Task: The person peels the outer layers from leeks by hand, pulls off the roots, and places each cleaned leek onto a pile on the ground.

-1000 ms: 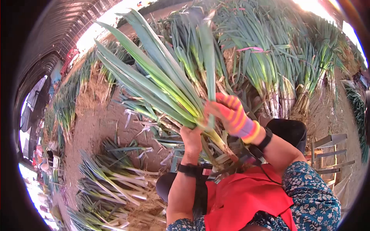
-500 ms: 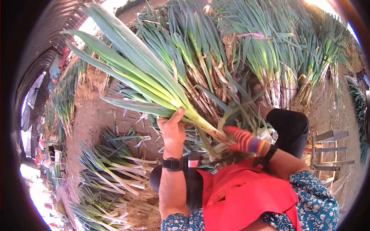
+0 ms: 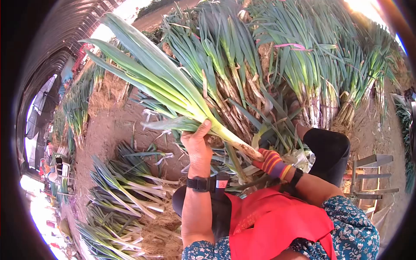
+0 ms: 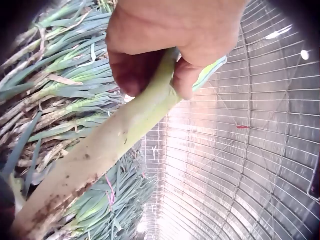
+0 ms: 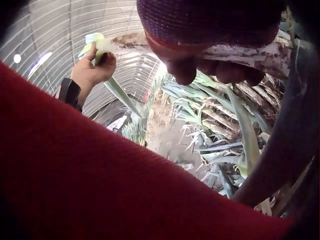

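My bare left hand [image 3: 197, 143] grips a large leek [image 3: 229, 135] where the pale stalk meets the leaves, thumb laid over it. The broad green leaves fan up to the left, while the stalk slants down to the right. At its lower end is my right hand [image 3: 273, 164] in a striped knitted glove. From the right wrist view, the gloved fingers [image 5: 185, 72] curl round the dirty, brownish stalk [image 5: 130, 42]. Brown soil marks the stalk [image 4: 95, 150] in the left wrist view. The very root end is hidden by the glove.
Tied leek bundles [image 3: 303, 82] stand behind, one with a pink tie [image 3: 290, 46]. Loose leeks [image 3: 130, 186] with straw-coloured roots lie on the ground at left. Leaf scraps [image 3: 281, 130] lie between the legs, below a red apron [image 3: 277, 216]. A metal-and-wood stand [image 3: 372, 173] is at right.
My right hand has moved from beside the left hand, where it held an upright leaf, down to the stalk's lower end. The leek has tilted further left, and that leaf is off it.
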Demonstrator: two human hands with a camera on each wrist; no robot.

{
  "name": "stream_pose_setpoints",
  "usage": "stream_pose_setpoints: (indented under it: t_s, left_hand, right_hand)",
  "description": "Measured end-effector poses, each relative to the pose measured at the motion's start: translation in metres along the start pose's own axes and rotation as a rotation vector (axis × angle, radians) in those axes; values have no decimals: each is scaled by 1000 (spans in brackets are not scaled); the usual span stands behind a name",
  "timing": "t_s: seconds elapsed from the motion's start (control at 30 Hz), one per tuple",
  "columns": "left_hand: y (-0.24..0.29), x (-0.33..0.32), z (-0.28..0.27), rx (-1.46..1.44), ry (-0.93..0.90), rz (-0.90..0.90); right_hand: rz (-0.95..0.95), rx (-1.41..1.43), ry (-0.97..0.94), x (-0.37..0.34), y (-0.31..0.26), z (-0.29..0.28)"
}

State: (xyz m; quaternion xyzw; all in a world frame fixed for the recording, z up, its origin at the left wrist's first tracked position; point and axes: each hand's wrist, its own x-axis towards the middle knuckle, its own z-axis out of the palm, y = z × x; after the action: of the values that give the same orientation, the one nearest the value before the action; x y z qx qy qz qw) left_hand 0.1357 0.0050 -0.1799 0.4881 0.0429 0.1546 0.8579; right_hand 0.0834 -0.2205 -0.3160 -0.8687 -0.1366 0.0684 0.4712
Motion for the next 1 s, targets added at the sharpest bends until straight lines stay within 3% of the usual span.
stream_pose_setpoints:
  t_s: [0.13, 0.2, 0.27, 0.33, 0.37, 0.43, 0.47, 0.53, 0.6, 0.67, 0.73, 0.8, 0.87, 0.93, 0.97, 1.0]
  left_hand:
    - [6, 0, 7, -5, 19, 72]
    - [6, -11, 19, 167, 202, -104]
    - [-37, -25, 9, 305, 130, -282]
    - [-49, -36, 8, 801, -356, -644]
    - [-53, -49, 9, 797, -367, -642]
    - [-53, -67, 12, 577, -863, -526]
    - [-57, -63, 8, 575, -864, -526]
    - [-56, -48, -1, 924, -441, -137]
    - [-21, -26, 0, 439, -154, -153]
    - [12, -11, 3, 174, -63, -118]
    - [16, 0, -21, -58, -105, -265]
    - [-1, -1, -30, -51, -20, -296]
    - [-7, -8, -22, -21, 87, -221]
    - [-10, -11, -15, -41, 56, -229]
    - [-13, -12, -14, -18, 54, -221]
    - [-15, -13, -12, 3, 52, -209]
  right_hand:
    - [23, -181, 110, 1, -3, 4]
    - [43, -154, 119, 12, -5, 4]
    - [68, -339, 271, 27, -26, -8]
    - [83, -281, 207, 41, -24, -21]
    - [64, -272, 180, 46, -21, -27]
    - [61, -163, 98, 50, -22, -42]
    - [62, -165, 98, 48, -20, -49]
    - [56, 0, -100, 41, -12, -61]
    - [21, 59, -120, 28, -10, -62]
    - [239, 327, -359, 15, -15, -62]
    - [307, 265, -477, 12, -18, -62]
    - [27, -256, -398, 21, -9, -65]
    - [29, -574, -380, 37, -40, -71]
    - [-277, -643, 28, 46, -48, -57]
    - [-434, -583, 130, 54, -53, -50]
    - [-391, -476, 63, 59, -75, -47]
